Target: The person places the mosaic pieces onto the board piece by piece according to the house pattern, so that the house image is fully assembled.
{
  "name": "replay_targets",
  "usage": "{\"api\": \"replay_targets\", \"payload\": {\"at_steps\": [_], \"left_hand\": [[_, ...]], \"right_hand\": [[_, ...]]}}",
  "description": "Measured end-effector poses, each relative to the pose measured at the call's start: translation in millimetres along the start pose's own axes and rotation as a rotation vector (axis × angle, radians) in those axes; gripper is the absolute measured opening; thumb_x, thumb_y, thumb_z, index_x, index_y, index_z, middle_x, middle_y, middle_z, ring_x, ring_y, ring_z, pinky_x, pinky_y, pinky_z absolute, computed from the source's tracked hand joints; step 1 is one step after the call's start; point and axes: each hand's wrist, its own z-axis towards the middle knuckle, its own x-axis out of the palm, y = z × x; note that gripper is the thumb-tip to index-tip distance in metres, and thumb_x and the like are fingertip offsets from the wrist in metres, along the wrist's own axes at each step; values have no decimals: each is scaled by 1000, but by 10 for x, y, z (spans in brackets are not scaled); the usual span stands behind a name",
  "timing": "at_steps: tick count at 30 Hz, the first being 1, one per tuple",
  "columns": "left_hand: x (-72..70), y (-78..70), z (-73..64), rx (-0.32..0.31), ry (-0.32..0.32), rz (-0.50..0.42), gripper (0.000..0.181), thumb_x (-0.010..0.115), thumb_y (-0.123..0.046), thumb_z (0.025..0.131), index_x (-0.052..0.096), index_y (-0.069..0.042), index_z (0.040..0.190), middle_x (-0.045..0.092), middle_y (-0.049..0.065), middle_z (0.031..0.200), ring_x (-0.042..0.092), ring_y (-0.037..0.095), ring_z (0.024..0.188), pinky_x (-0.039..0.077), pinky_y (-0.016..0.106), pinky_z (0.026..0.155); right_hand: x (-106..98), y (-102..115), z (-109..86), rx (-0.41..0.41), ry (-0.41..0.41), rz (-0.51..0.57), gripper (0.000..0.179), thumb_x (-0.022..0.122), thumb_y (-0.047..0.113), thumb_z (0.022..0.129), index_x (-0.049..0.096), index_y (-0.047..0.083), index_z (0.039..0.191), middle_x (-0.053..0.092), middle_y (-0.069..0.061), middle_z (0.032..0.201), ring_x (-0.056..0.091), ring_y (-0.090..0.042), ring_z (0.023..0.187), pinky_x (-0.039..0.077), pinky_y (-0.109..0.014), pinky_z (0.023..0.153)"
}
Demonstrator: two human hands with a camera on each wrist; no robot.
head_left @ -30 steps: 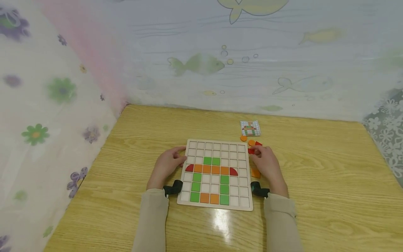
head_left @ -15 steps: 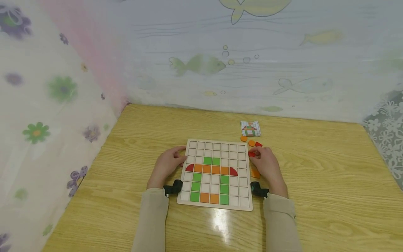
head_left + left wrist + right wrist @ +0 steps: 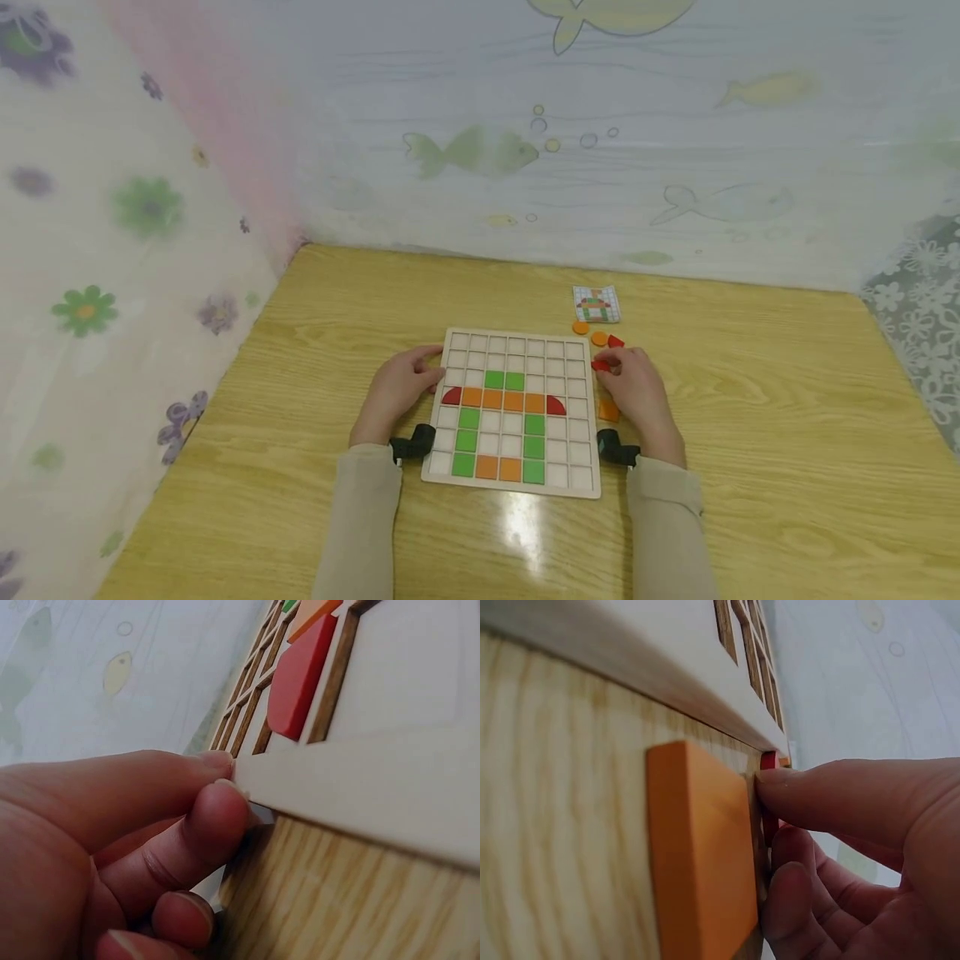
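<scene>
A wooden grid board [image 3: 516, 492] holds green and orange square tiles plus two red quarter-round tiles [image 3: 555, 405]. At its left edge, fingertips of my left hand [image 3: 401, 387] touch the frame; the left wrist view shows two digits against its side and the other fingers bent below. Beside the right edge, my right hand [image 3: 636, 387] pinches a red tile [image 3: 599, 365] between thumb and fingers, mostly covered in the right wrist view. Close below this hand lies an orange square tile [image 3: 705, 847] on the table.
Beyond the right hand lie orange round tiles [image 3: 581, 327] and another red tile [image 3: 616, 342]. Behind them is a small pattern card [image 3: 597, 305]. The wooden table [image 3: 787, 400] meets a wall [image 3: 480, 200] printed with fish at the back.
The red tile in my right fingers has shifted slightly toward me since one second ago. The left hand keeps its place at the board, whose tiles look the same.
</scene>
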Motion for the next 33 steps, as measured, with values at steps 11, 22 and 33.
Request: {"api": "replay_targets", "payload": {"at_steps": [11,22,33], "left_hand": [[-2,3,12,7,5,10,43,60,-31,85,51,-24,127,59,-3,69,51,15,68,38,32,73],[6,2,20,4,7,-2,43,60,-32,85,52,-24,126,58,-3,71,49,15,66,36,30,67],[5,13,17,3,5,-8,42,60,-31,85,53,-23,125,59,-3,71,50,16,67,36,30,68]], "right_hand": [[0,11,10,10,3,11,17,58,15,87,58,5,100,46,-12,97,44,-26,85,39,-35,72],[-33,-29,17,-1,45,0,18,58,15,87,56,8,103,52,-9,91,47,-24,81,38,-34,68],[-81,-38,11,2,14,1,26,48,14,87,60,10,110,51,-11,95,46,-26,83,38,-35,69]]}}
